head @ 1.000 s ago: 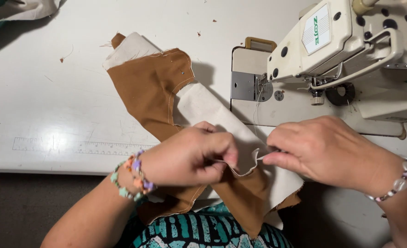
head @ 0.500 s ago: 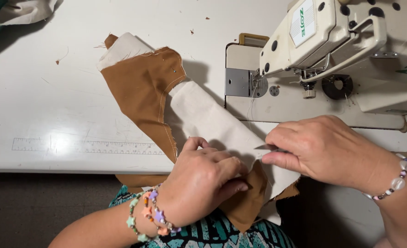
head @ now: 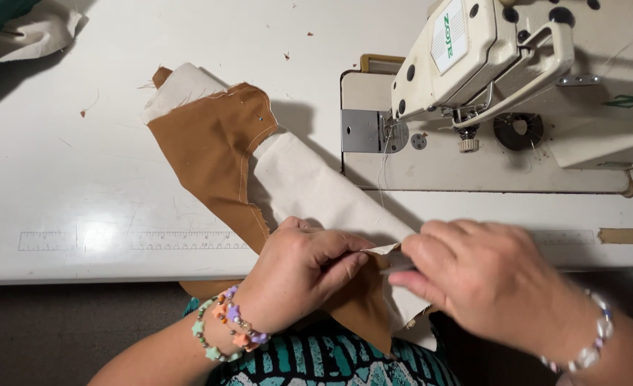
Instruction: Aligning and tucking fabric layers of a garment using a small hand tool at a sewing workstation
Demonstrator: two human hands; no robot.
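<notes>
The brown and cream fabric piece (head: 216, 154) lies slantwise across the white table (head: 81, 186), its far end toward the table's back left and its near end hanging over the front edge into the person's lap. The brown layer carries a line of pale stitching along its curved edge; the cream layer lies beside it on the right.

At the front edge, both hands meet on a small folded corner of the cream cloth. The left hand (head: 298, 275), with a beaded bracelet (head: 223, 332) in pastel colours on its wrist, has its fingers closed narrow, pinching that corner. The right hand (head: 488, 275), wearing a pale bead bracelet (head: 591, 343), pinches the same corner from the other side, fingertips almost touching those of the left.

Behind the hands, at the table's right, stands a cream-coloured sewing machine (head: 488, 50); its metal needle plate (head: 363, 131) sits just beyond the cream cloth. A printed ruler strip (head: 116, 239) runs along the front edge. More cloth (head: 23, 32) lies at the back left corner.
</notes>
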